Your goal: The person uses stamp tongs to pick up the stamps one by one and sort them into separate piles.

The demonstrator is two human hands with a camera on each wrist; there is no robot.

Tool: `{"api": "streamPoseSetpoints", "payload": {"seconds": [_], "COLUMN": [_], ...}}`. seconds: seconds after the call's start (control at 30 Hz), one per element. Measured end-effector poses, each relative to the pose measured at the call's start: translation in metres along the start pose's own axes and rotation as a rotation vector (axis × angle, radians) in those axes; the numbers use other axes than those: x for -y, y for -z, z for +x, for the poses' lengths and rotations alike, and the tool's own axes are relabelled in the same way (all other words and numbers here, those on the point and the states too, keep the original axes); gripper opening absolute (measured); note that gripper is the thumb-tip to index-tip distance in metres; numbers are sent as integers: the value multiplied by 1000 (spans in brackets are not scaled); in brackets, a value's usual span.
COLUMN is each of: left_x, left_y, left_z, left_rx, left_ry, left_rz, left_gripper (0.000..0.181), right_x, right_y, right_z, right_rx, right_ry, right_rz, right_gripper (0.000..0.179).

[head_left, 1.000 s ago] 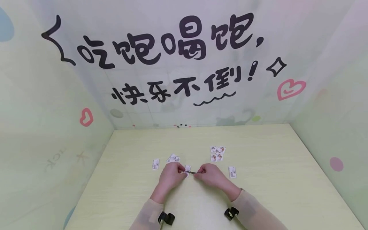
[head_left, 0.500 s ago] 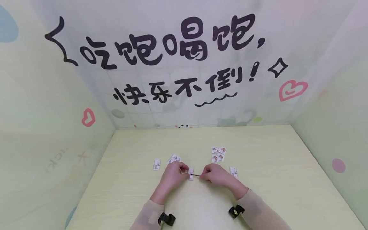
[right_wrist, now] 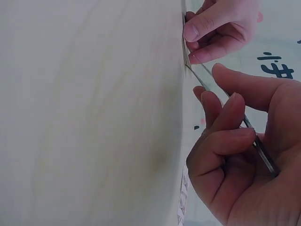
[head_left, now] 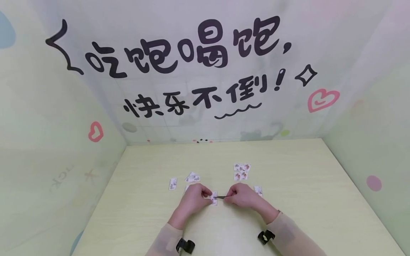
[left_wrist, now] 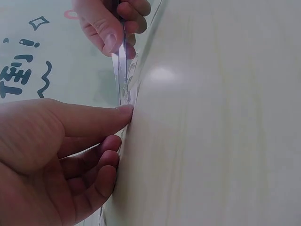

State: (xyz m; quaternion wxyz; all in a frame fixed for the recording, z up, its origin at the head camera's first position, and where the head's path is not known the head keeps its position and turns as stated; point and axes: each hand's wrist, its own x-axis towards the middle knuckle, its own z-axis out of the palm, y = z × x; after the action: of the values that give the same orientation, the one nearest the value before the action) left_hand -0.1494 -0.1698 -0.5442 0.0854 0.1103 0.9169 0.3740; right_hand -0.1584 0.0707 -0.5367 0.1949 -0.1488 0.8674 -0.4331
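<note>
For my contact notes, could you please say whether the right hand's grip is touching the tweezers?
Touching: the right wrist view shows the right hand's grip, its fingers curled round the tweezers.

- head view: bright, soft, pretty even light
- wrist views: dimmer, kinda grey
- glare blob on the counter (left_wrist: 211, 127), left wrist
- cards (head_left: 244, 175) look mushy from the head cam

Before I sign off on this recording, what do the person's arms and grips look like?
The left sleeve and right sleeve are pale beige, with faint greyish patches. A black left fitting and a black right fitting sit along their inner sides. The left grip and right grip are gloveless.
</note>
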Motion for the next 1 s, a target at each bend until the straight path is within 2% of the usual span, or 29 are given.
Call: {"api": "streamPoseSetpoints", "payload": {"seconds": [0.17,0.5,1.0], "left_x": [1,0,3], "left_y": [1,1,0], "left_z": [-2,-1,-1], "left_rx": [6,1,3], "left_ry": [7,14,10], "left_rz": [-5,-12,-8], "left_gripper": [19,19,18], "right_x": [2,1,3], "right_y": [-2,-5,-10], "right_z": [-3,-7,-3], "right_rx": [-32,-60,-91], "right_ry": [-16,17,27], "right_rz": [-28,-35,-47], "right_gripper": [16,14,14]}}
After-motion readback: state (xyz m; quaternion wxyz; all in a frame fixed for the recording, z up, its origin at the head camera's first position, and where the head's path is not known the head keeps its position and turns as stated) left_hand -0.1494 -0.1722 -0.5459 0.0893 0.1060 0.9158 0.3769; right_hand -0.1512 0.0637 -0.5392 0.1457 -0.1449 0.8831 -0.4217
